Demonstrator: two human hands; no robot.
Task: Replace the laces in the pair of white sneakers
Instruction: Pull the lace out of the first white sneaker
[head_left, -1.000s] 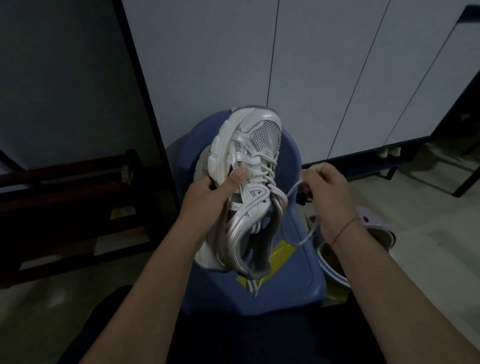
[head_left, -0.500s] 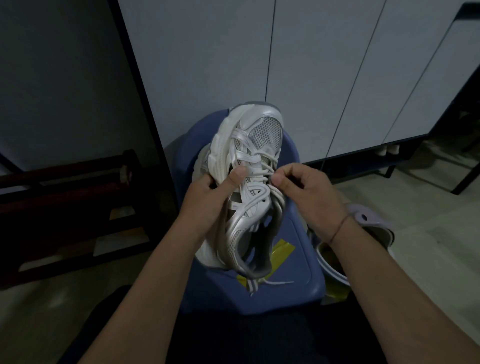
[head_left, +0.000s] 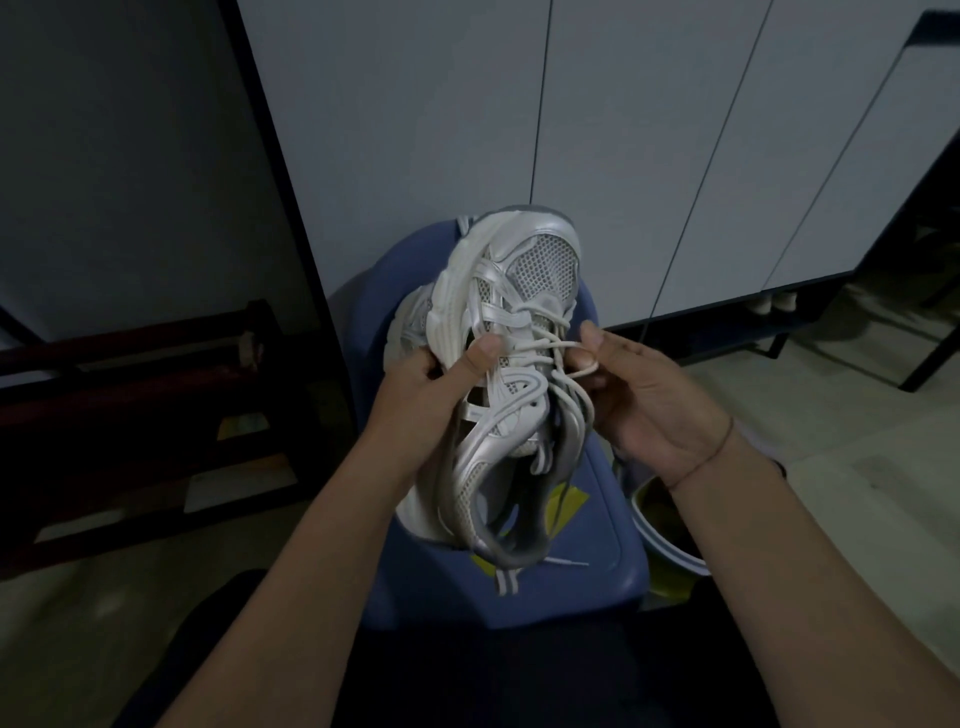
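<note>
Sneaker (head_left: 511, 374), white, is held up over the middle of the blue chair (head_left: 597, 525), its toe pointing to the chair's back edge. The left hand (head_left: 415, 395) grips its side, with the thumb pressed on the laced top. The right hand (head_left: 649, 400) pinches a loop of white lace (head_left: 566, 345) between thumb and finger. A loose lace end (head_left: 566, 561) lies near the chair's front edge.

The room is dim and bluish, the white sneaker (head_left: 545, 260) and cupboard doors (head_left: 415, 130) catch most light, the left side is very dark, and lines bend near the edges.
</note>
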